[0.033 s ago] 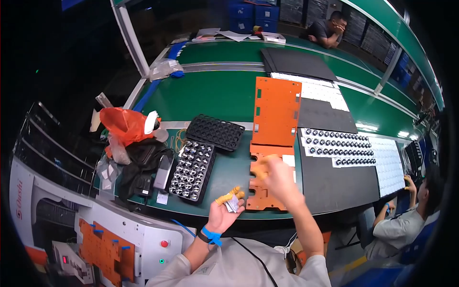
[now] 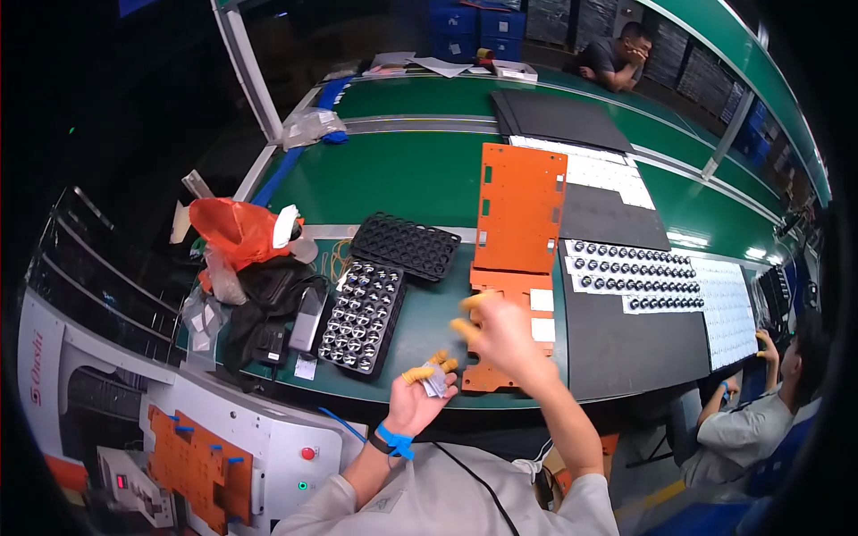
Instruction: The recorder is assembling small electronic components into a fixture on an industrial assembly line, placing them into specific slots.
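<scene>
Both hands work: left hand (image 2: 420,397) pinches small silvery pieces (image 2: 435,382); right hand (image 2: 500,335) spread, blurred, over orange plate (image 2: 511,304). Seat each piece squarely.

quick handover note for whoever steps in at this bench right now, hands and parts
Left hand: palm up at the bench edge, orange finger cots on, cupping small pale parts.
Right hand: raised over the flat orange plastic panel, blurred; grip unclear.
Black compartment tray of shiny round pieces lies left of the panel, mostly full; an empty black tray sits behind it.
Done and left: cannot tell.
</scene>
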Demonstrator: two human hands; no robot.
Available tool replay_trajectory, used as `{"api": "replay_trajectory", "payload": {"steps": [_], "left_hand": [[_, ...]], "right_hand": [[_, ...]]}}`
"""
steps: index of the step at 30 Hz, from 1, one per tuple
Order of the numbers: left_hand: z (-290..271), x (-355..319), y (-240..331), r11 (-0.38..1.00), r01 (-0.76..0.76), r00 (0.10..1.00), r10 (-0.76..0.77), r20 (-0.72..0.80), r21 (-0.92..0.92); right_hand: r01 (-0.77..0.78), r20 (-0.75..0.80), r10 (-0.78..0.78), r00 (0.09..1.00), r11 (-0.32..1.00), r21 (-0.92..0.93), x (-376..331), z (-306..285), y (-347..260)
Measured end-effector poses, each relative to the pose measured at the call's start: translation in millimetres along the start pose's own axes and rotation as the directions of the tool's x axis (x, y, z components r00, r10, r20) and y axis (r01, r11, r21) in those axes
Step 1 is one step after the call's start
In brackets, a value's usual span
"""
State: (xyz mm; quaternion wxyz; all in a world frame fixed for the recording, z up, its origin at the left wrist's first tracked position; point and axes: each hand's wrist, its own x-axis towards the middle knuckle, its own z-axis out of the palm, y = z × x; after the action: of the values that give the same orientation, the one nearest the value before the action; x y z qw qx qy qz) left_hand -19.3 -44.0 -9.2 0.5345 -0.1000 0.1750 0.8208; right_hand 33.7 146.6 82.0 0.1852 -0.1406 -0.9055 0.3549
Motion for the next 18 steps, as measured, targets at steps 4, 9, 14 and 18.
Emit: {"api": "replay_trajectory", "payload": {"steps": [4, 9, 14, 18], "left_hand": [[-31, -11, 2, 0.999, -0.036, 0.999, 0.036, -0.029, -0.011], [-36, -18, 6, 0.998, 0.012, 0.993, -0.004, 0.118, -0.068], [-45, -26, 4, 0.944, -0.041, 0.996, 0.066, -0.064, 0.328], [-31, -21, 12, 0.928, 0.053, 0.998, -0.04, -0.042, 0.368]], "right_hand": [[0.391, 0.082, -0.387, 0.918, 0.92, -0.038, 24, 67, -41], [0.477, 0.134, -0.466, 0.875, 0.876, -0.071, 56, 117, -33], [0.524, 0.243, -0.493, 0.835, 0.848, -0.081, 72, 121, -36], [0.621, 0.3, -0.567, 0.767, 0.774, -0.125, 91, 127, -36]]}}
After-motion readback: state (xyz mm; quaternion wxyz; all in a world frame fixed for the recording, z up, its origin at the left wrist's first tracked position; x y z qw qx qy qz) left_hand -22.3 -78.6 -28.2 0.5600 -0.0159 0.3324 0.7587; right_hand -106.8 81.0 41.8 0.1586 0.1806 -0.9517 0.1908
